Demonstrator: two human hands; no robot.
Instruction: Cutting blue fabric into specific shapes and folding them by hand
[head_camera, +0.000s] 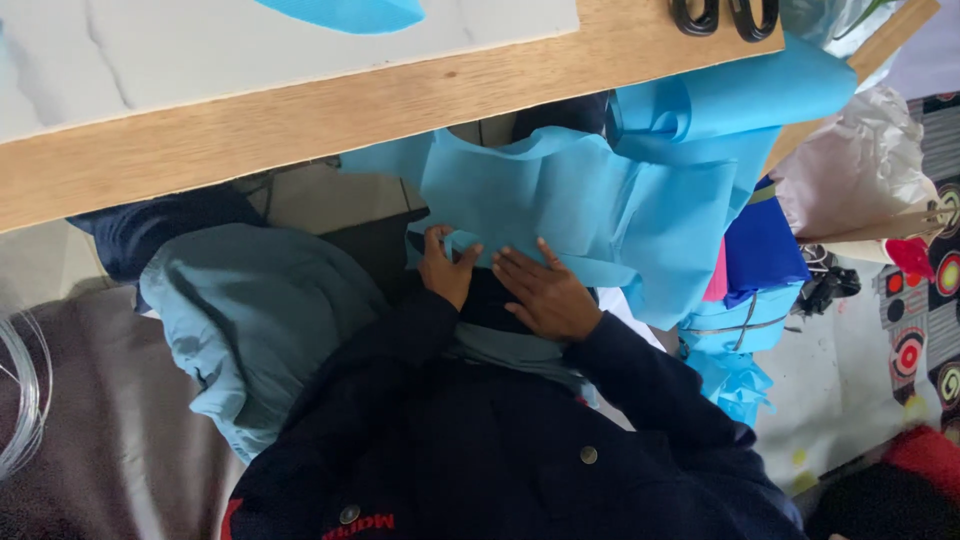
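Two hands sit on one sheet of blue fabric (560, 205) that lies across your lap, just below the wooden table edge (300, 110). Your left hand (447, 268) is curled, pinching a narrow strip at the sheet's lower edge; your right hand (545, 295) lies open and flat, fingers spread on the same edge. The cloth looks thin and slack, so a hard pull on the strip could, I judge, tear it or drag the sheet from under your flat palm. More blue folds spill right toward a tied blue bundle (740, 325) and could get tugged along. The scissors (725, 15) are cut off at the top. What the sheet covers, and where its far edge ends, you cannot make out.
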